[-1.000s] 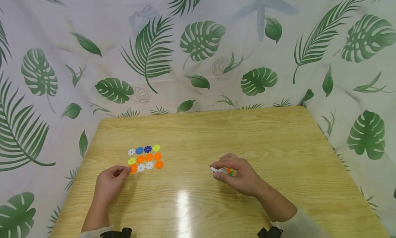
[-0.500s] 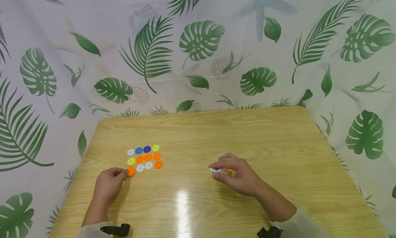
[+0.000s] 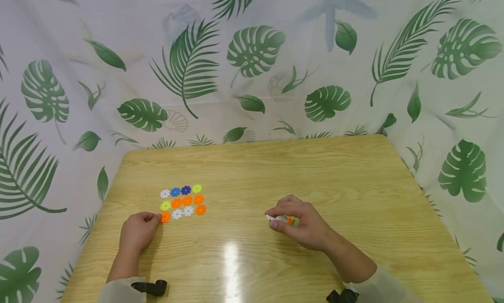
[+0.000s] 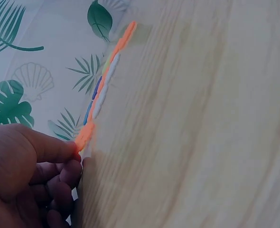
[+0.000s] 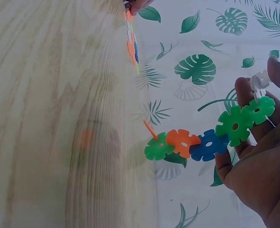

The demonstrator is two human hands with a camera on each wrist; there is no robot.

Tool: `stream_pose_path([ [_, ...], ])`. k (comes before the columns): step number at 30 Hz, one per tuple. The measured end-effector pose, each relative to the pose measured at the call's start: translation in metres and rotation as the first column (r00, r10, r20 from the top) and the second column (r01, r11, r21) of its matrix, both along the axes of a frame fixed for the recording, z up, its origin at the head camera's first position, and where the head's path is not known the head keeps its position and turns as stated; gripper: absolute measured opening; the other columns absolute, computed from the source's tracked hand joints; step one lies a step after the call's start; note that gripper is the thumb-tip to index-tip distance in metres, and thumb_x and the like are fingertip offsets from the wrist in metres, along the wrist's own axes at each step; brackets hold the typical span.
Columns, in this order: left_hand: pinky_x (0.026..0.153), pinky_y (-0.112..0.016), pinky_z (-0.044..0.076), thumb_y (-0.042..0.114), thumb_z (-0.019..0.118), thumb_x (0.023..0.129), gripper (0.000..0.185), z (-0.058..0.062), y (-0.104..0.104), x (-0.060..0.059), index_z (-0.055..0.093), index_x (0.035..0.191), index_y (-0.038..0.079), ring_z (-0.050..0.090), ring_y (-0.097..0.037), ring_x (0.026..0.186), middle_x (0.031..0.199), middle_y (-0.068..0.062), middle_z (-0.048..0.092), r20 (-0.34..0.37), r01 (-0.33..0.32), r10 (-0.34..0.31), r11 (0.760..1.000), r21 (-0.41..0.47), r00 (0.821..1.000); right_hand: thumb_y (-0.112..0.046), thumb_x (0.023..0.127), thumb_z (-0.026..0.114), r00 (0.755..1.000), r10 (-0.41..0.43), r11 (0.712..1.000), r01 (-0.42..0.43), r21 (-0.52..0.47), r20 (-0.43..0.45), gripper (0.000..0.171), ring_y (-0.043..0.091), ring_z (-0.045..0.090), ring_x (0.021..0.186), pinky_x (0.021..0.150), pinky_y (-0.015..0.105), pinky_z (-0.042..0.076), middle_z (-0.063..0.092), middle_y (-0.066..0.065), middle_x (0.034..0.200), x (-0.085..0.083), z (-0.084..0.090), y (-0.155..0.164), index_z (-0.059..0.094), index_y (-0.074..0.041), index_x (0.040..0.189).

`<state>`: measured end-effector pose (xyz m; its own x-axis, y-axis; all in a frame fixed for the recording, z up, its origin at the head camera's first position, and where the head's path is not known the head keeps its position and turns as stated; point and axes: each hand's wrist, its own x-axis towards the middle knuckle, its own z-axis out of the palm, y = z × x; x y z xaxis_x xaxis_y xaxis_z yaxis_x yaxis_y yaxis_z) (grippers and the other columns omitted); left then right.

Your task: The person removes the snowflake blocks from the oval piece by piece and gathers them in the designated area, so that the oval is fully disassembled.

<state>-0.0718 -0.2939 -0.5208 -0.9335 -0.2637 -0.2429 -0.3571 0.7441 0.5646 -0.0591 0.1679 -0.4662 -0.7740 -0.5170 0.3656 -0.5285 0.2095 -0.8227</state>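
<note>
Left hand (image 3: 138, 231) sliding slightly nearer, fingertips now pinching the orange disc (image 3: 165, 216) at the grid's (image 3: 182, 201) corner on the surface (image 3: 334, 176); right hand (image 3: 303, 222) staying curled round a chain (image 5: 211, 137), seemingly unmoved.

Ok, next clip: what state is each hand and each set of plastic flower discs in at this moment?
Left hand: fingers curled, fingertips touching the orange disc at the grid's near-left corner.
Disc grid: lying flat on the table in three rows of four.
Right hand: curled round the linked chain.
Linked chain: discs slotted together edge to edge, held off the table.
</note>
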Motion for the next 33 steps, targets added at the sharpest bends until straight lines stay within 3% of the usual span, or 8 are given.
stream_pose_path([
  [16,0.097,-0.059,0.047,0.037,0.059,0.103,0.048,-0.002,0.003,0.002,0.071,0.120,-0.007,0.063,-0.044,0.108,0.120,-0.027,0.069,-0.030,-0.010,0.009,0.999,-0.036,1.000,-0.011,0.094,0.078,1.000,0.000,1.000,0.000,0.012,-0.027,0.023,0.019,0.058,0.106,0.089,0.037,0.051,0.069,-0.010,0.098,0.002,0.003,-0.003,0.079,-0.022,0.114],
  [21,0.081,-0.047,0.053,0.037,0.058,0.104,0.045,0.001,0.013,0.006,0.070,0.122,-0.003,0.064,-0.033,0.093,0.112,-0.020,0.072,-0.062,-0.026,0.027,0.999,0.024,0.998,-0.010,0.093,0.078,1.000,-0.002,1.000,0.002,0.006,-0.023,0.024,0.019,0.059,0.106,0.089,0.037,0.051,0.069,-0.011,0.099,0.003,0.004,-0.003,0.079,-0.022,0.114],
  [25,0.070,-0.036,0.049,0.035,0.061,0.104,0.038,0.006,0.029,0.011,0.073,0.117,0.002,0.062,-0.025,0.083,0.102,-0.012,0.072,-0.132,-0.015,0.024,0.998,0.067,0.991,-0.008,0.093,0.078,1.000,0.010,1.000,-0.010,-0.001,-0.026,0.025,0.019,0.060,0.105,0.089,0.038,0.052,0.070,-0.008,0.100,0.003,0.005,-0.004,0.078,-0.020,0.115],
  [30,0.076,-0.033,0.051,0.034,0.066,0.103,0.029,0.019,0.057,0.016,0.075,0.113,0.009,0.064,-0.022,0.092,0.103,-0.006,0.073,-0.292,0.039,0.010,0.986,0.161,0.956,-0.009,0.094,0.078,0.999,0.024,1.000,-0.024,-0.003,-0.024,0.023,0.018,0.061,0.105,0.089,0.039,0.052,0.070,-0.008,0.101,0.002,0.005,-0.006,0.078,-0.019,0.115],
  [33,0.078,-0.028,0.052,0.028,0.070,0.102,0.021,0.030,0.075,0.019,0.076,0.111,0.010,0.065,-0.018,0.095,0.105,-0.002,0.074,-0.421,0.144,-0.024,0.956,0.257,0.907,-0.009,0.094,0.077,1.000,0.029,1.000,-0.029,0.000,-0.007,0.023,0.018,0.062,0.105,0.089,0.039,0.054,0.070,-0.009,0.102,0.002,0.005,-0.007,0.078,-0.021,0.114],
])
